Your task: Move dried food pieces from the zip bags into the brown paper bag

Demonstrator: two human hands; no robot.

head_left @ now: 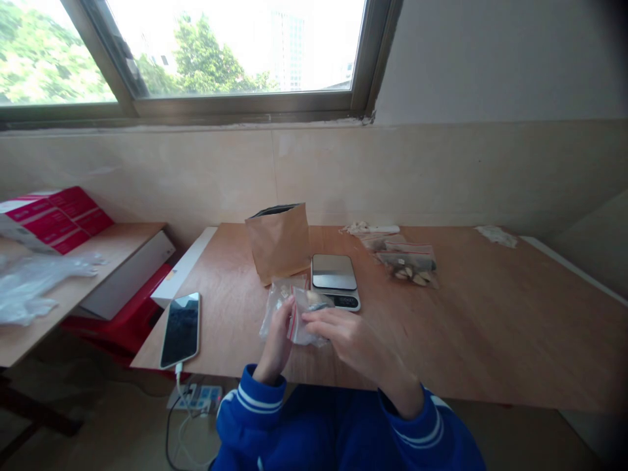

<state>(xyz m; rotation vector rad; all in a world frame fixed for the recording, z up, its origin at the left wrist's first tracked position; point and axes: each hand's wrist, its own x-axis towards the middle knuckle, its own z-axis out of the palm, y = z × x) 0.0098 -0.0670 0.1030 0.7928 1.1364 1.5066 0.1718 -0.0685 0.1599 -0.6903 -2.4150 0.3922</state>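
Both hands are on a clear zip bag (304, 335) with a red seal line, held above the table's front part. My left hand (279, 330) is closed on its left edge, by the seal. The fingers of my right hand (343, 330) press together on the bag's right side. Something pale and dark shows at the bag's upper right; I cannot make out what it is. Beneath and left of it lies another clear plastic bag (269, 313). Just beyond my hands sits a kitchen scale (333, 272) with a bare metal plate, its display partly visible.
A brown paper pouch (279, 243) stands upright, its top open. Filled zip bags (412, 267) lie right of the scale, near a white string bundle (360, 227). A phone (180, 330) on a charging cable rests at the left edge. Crumpled white material (496, 235) lies back right.
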